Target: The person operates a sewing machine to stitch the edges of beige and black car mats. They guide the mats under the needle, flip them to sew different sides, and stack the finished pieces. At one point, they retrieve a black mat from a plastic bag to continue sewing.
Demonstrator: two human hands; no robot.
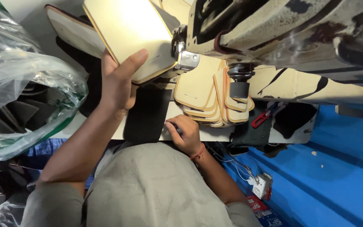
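Pale worktable (215,133) | left hand (116,82) grips tan panel (133,33) | right hand (185,134) fisted, contents unclear

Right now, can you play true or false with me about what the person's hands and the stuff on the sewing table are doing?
1. The left hand holds a tan flat piece up by the sewing machine. True.
2. The right hand is raised high in the air. False: it rests low at the edge of the table, beside a black piece.
3. A stack of tan pieces lies under the machine. True.
4. The small cutters on the table have green handles. False: the handles are red.
5. A clear plastic bag sits off to the person's left. True.
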